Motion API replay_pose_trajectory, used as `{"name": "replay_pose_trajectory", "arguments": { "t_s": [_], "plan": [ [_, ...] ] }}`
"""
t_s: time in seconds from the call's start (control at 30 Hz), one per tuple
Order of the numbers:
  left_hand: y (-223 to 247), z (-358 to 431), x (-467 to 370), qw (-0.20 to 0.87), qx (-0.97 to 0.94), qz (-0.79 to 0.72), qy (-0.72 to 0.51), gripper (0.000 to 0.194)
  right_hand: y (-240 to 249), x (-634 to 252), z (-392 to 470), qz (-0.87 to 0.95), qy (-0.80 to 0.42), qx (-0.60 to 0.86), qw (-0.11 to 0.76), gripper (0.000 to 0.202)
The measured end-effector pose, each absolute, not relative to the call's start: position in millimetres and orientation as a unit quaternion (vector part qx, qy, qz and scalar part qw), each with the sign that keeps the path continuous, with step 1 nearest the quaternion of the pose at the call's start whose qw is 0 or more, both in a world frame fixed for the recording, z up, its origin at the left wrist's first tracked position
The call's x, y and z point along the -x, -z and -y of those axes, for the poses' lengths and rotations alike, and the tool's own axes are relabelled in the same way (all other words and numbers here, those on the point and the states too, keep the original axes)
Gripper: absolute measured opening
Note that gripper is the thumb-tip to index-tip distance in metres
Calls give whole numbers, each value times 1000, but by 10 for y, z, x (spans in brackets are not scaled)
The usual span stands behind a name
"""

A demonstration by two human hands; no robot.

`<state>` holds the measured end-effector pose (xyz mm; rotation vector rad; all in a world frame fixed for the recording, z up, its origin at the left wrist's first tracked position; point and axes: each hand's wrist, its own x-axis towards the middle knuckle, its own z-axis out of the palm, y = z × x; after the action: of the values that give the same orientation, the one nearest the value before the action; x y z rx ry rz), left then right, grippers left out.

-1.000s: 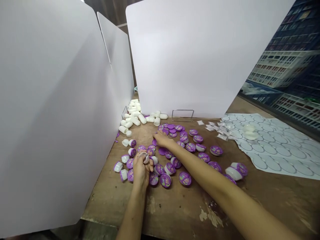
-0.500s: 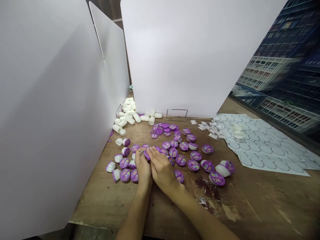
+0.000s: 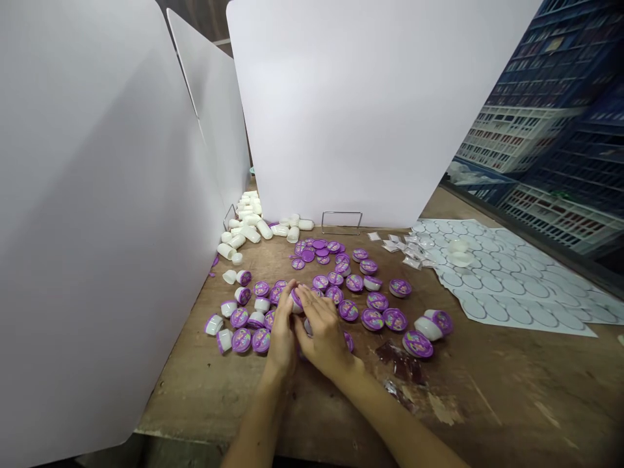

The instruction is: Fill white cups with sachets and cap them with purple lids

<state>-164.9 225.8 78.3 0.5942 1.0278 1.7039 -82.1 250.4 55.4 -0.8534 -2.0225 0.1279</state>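
Between my two hands sits a small white cup with a purple printed lid [image 3: 295, 300], mostly hidden by the fingers. My left hand [image 3: 281, 338] is closed around its left side. My right hand [image 3: 324, 331] presses on it from the right, fingers bent over the lid. Several more white cups with purple lids lie about both hands, some upright, such as the lidded cup [image 3: 261, 340] near my left wrist, others tipped on their sides, such as the cup [image 3: 224, 340] at the left. Beyond the hands is a group of loose purple lids [image 3: 308, 255].
Open white cups [image 3: 251, 234] are heaped at the back left. Small clear packets [image 3: 412, 252] lie by white sheets printed with circles [image 3: 517, 292] on the right. White panels [image 3: 336, 117] stand behind and left. Dark red packets [image 3: 400, 364] lie right of my hands.
The lid and cup in my hands have turned more upright, and my hands have drawn closer together around them. The view has shifted slightly.
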Motion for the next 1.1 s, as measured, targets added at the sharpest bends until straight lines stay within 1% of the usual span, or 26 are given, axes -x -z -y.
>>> {"name": "replay_pose_trajectory", "arguments": {
  "t_s": [0.1, 0.2, 0.3, 0.43, 0.5, 0.67, 0.83, 0.93, 1.1],
  "plan": [
    [-798, -2260, 1680, 482, -301, -467, -677, 42, -566, 805, -2539, 804, -45, 351, 478, 45],
    [-826, -2279, 1692, 484, -326, -477, -657, 42, -585, 765, -2600, 788, -59, 337, 512, 40],
    [-850, -2282, 1674, 474, -322, -477, -667, 41, -628, 714, -2630, 769, -73, 343, 534, 36],
    [-851, -2265, 1632, 350, -348, -506, -707, 25, -698, 691, -2592, 760, -83, 359, 536, 34],
    [-850, -2266, 1622, 315, -360, -509, -716, 19, -721, 704, -2554, 763, -106, 354, 531, 37],
    [-880, -2301, 1615, 336, -360, -490, -719, 14, -714, 721, -2495, 742, -168, 351, 546, 48],
    [-912, -2308, 1583, 390, -338, -477, -711, 15, -653, 667, -2501, 727, -141, 354, 571, 46],
    [-924, -2308, 1575, 400, -327, -483, -707, 15, -655, 647, -2488, 735, -144, 366, 552, 47],
    [-954, -2312, 1574, 385, -349, -499, -694, 14, -717, 633, -2450, 752, -172, 382, 508, 51]
  ]
}}
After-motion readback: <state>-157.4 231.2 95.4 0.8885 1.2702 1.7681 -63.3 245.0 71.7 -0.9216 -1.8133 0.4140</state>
